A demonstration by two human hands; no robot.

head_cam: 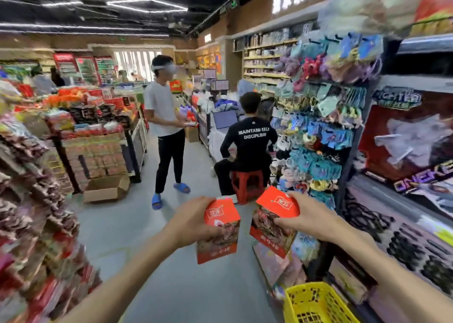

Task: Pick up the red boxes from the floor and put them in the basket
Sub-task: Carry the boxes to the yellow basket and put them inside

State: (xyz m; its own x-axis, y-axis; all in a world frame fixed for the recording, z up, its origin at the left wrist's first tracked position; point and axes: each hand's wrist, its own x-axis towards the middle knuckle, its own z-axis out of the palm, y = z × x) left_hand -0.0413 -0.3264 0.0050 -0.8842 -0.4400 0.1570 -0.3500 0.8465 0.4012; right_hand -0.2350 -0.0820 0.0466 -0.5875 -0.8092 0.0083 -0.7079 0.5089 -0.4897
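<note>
left hand (193, 221): fingers curled round a red box (220, 229), gripped from its left side, held upright in the air
right hand (311, 221): thumb and fingers wrapped round the second red box (274, 222), gripped at its right edge, box tilted a bit left
boxes: both off the floor, near each other, not touching
basket (316, 303): yellow, low right, partly cut by frame edge, well below both hands, looks empty as far as visible
step: likely carry and drop into basket
risk 1: basket sits just beside the right shelf base (343, 268); a box could clip shelf or rim and land outside
risk 2: left box has farther to cross; arms may collide
risk 3: dropping from height could bounce a box out
bystanders: standing person (166, 124), seated person on red stool (247, 183), well apart
</note>
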